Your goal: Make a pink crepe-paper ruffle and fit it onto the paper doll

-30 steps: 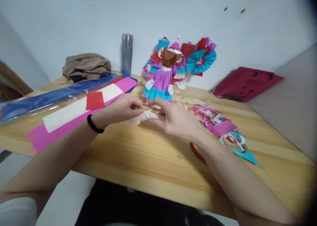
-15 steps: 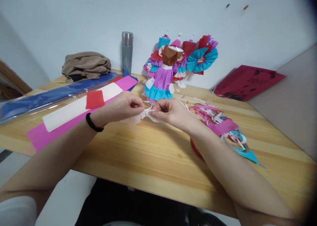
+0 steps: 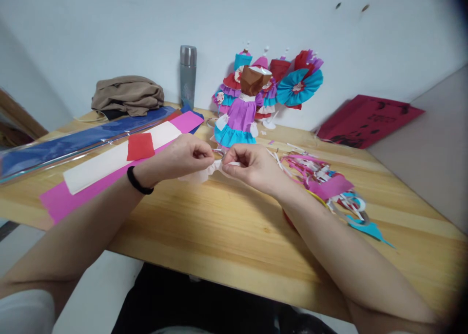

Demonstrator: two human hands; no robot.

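Between my hands, over the middle of the table, is a strip of white crepe paper (image 3: 197, 176), gathered into small ruffles along its upper edge. My left hand (image 3: 186, 154) pinches it at the left; a black band circles that wrist. My right hand (image 3: 250, 166) grips its right end between thumb and fingers, close beside the left. Just behind the hands stands a paper doll dress (image 3: 239, 117) with a purple body, a turquoise ruffle and a brown top. Part of the white strip is hidden by my fingers.
Left lie a white paper strip (image 3: 109, 163), magenta paper (image 3: 54, 205), a red square (image 3: 141, 146) and blue paper in plastic (image 3: 84, 134). A bottle (image 3: 187, 80) and brown cloth (image 3: 127, 95) stand behind. Right are paper scraps (image 3: 332, 185) and a red bag (image 3: 373, 119).
My right hand has shifted slightly, and less of the white paper shows below its fingers. My left hand stays nearly in place, still pinching the strip.
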